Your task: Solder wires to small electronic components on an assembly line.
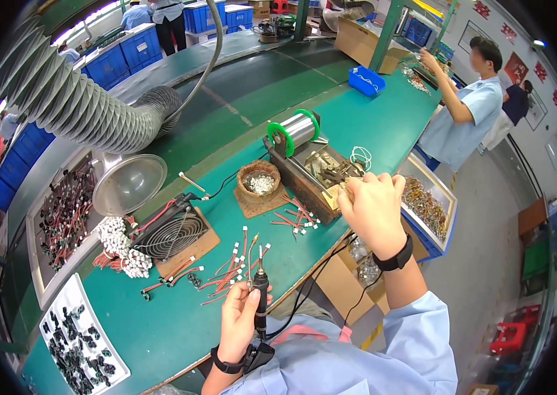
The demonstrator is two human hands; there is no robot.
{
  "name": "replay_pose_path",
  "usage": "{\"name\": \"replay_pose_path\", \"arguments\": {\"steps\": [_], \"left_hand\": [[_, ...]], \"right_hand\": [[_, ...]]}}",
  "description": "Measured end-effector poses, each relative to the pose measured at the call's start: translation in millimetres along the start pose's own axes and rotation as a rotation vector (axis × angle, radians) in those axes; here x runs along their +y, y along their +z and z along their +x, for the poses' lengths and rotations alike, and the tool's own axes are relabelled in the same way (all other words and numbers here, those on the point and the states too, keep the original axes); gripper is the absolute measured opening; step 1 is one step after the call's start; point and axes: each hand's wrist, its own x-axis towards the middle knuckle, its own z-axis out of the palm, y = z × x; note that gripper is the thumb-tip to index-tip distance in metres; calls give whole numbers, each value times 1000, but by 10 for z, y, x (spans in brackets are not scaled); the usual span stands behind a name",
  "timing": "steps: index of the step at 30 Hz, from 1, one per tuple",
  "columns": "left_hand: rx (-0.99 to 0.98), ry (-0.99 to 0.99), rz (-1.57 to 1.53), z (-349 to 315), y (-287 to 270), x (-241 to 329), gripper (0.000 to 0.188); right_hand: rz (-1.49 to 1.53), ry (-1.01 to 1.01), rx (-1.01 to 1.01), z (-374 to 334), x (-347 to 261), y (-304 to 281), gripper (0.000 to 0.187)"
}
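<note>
Left hand (239,317): fingers pinched the soldering iron (261,296), tip outward over the bench (176,329); right hand (376,212): fingers curled at the brown spool stand (299,187), contact hidden from my distant station; a steady tip, I judged, mattered

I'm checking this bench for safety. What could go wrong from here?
If the iron in the left hand is hot, it could scorch the red wires lying close to its upturned end. The black cables hang in loose curves and might snag as the iron moves.
</note>
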Motion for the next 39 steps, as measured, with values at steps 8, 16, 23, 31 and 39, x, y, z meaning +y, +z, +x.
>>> {"name": "replay_pose_path", "arguments": {"steps": [8, 16, 23, 31, 39], "left_hand": [[-56, 35, -34, -59, -118, -4, 16], [-76, 44, -52, -86, -201, 28, 16], [-54, 58, -31, -96, -195, 56, 16], [-52, 57, -4, -118, -150, 64, 16], [-61, 65, -12, -117, -146, 31, 16]], "right_hand": [[-57, 4, -2, 120, -193, -76, 23], [-135, 121, -383, 384, -247, -56, 26], [-100, 144, -549, 645, -157, -127, 32], [-25, 101, -546, 777, -3, -22, 33], [44, 32, -733, 933, 52, -104, 41]]}}
